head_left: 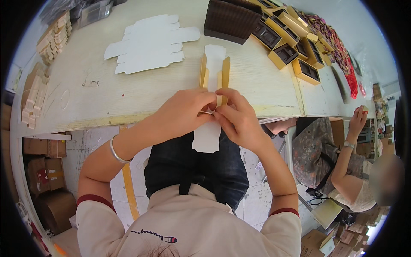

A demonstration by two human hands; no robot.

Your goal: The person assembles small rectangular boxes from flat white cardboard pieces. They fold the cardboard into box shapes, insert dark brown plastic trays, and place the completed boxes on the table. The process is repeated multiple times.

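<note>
Between my two hands is a partly folded cardboard box (206, 139), white inside and gold outside. Its long gold side walls stand upright, while one white flap lies flat at the far end and another hangs over the table's front edge toward my lap. My left hand (195, 105) pinches the near left corner. At the near right corner my right hand (236, 113) has its fingers bent around the cardboard. Both hands meet at the near end, and their fingers hide the small tabs there.
Flat white box blanks (150, 45) lie at the left of the table (141, 96). A dark brown block-like stack (231, 21) stands beyond the box. Gold boxes with dark inserts (286, 53) pile up at the right, near red wrapped pieces (352, 83). A co-worker (355, 171) sits at the right.
</note>
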